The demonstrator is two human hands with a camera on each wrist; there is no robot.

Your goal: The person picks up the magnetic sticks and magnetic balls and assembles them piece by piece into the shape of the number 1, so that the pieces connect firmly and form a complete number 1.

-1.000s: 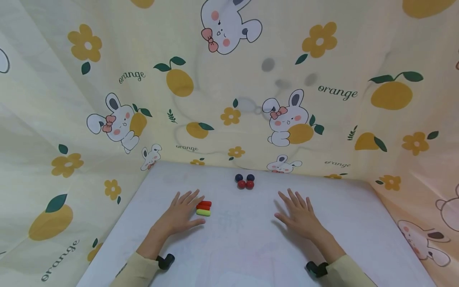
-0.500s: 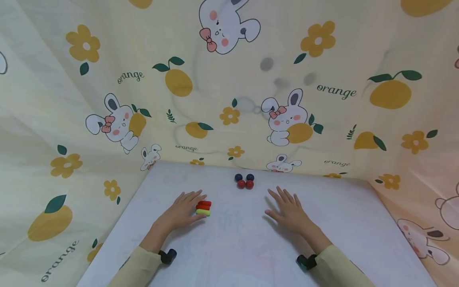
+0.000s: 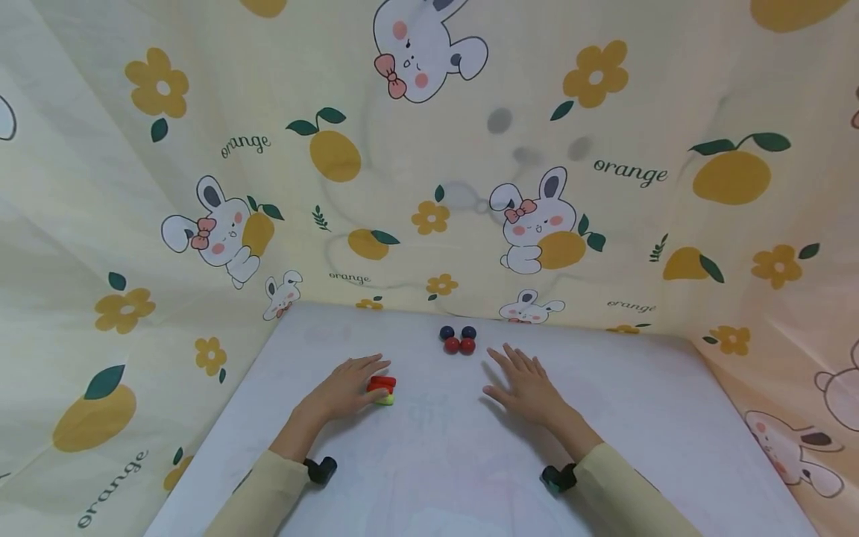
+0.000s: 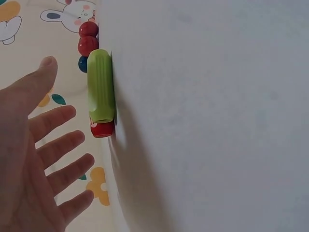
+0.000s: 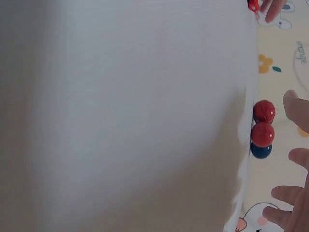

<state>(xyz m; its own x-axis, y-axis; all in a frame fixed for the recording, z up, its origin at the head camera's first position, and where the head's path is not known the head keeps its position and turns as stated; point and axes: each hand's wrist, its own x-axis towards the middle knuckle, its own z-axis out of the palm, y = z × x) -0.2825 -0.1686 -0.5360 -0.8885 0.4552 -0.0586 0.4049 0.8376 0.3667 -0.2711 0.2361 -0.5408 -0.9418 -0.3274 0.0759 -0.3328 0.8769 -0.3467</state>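
Observation:
My left hand (image 3: 344, 389) hovers with loosely spread fingers over the left of the white table, its thumb partly covering a yellow-green ribbed cylinder (image 4: 101, 87). Two red cylinders (image 3: 383, 381) lie alongside that one in a row. In the left wrist view a gap shows between the hand and the cylinders. Right of centre, my right hand (image 3: 528, 385) is held above the table, fingers spread and holding nothing. Nearest to it are two red balls (image 3: 467, 346) in front of two dark blue balls (image 3: 469, 333); the right wrist view shows one blue ball half hidden.
The white table (image 3: 436, 462) ends at the back against a cream cloth (image 3: 429, 149) printed with rabbits, oranges and flowers. This cloth also rises along both sides. Each wrist wears a small black device.
My right hand has moved left, closer to the balls. My left hand has shifted slightly right, so its thumb now overlaps the yellow-green cylinder. The balls and cylinders have stayed put.

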